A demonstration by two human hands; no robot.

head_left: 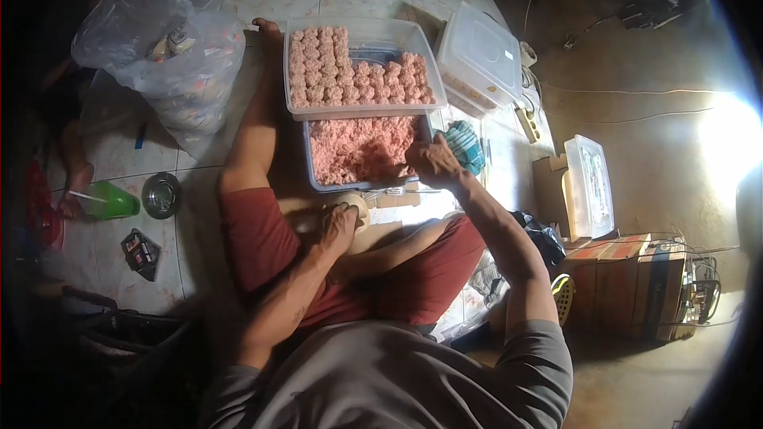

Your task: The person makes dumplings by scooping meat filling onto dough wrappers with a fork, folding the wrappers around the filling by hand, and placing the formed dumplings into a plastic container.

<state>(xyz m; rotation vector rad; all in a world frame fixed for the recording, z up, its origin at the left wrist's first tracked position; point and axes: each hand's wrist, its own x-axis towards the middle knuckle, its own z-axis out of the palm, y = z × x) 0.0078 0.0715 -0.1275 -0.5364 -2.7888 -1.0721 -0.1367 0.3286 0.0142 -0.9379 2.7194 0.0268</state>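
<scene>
In the head view, a blue-grey tub (312, 160) holds loose, crumbly pink mix (350, 147). My right hand (435, 160) is at the tub's right edge, fingers curled down by the mix; whatever they may hold is hidden. Below the tub, my left hand (340, 224) grips a round beige object, like a small bowl or mould (362, 210), its inside out of sight. A clear plastic box (366, 112) rests across the far part of the tub. Rows of pink, lumpy balls (326, 71) fill much of it, with a gap at its back right.
Right of the tub are a teal checked cloth (465, 147) and a lidded clear box (481, 56). A stuffed plastic bag (187, 71), green cup (115, 200) and metal ashtray-like dish (162, 195) are at left. Cartons (612, 286) and cables lie at right.
</scene>
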